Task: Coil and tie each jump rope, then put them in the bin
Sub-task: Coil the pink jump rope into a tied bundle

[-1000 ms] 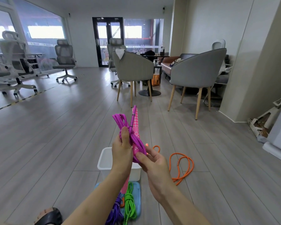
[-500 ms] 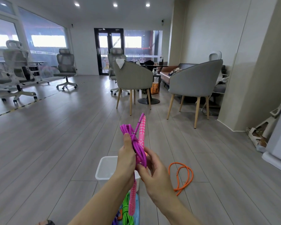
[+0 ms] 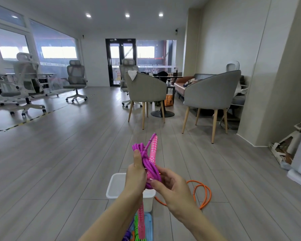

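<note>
A coiled purple jump rope (image 3: 147,159) with pink patterned handles is held up in front of me. My left hand (image 3: 135,174) grips the bundle, thumb pressed along its side. One pink handle points up beside the coil; the other (image 3: 141,223) hangs down below my hands. My right hand (image 3: 172,186) pinches the rope's lower wraps with thumb and fingers. Directly below stands a white plastic bin (image 3: 114,186) on the floor, partly hidden by my arms. An orange jump rope (image 3: 205,193) lies loose on the floor to the bin's right.
A green rope (image 3: 137,228) and a purple one (image 3: 127,235) lie on a blue mat (image 3: 149,225) near my feet. Two grey armchairs (image 3: 147,91) and a round table stand ahead. Office chairs sit far left. A wall and leaning boards are at the right.
The camera has tilted upward, showing more ceiling. My hands keep the purple bundle; one pink handle has dropped to hang below, and my right fingers have shifted on the wraps.
</note>
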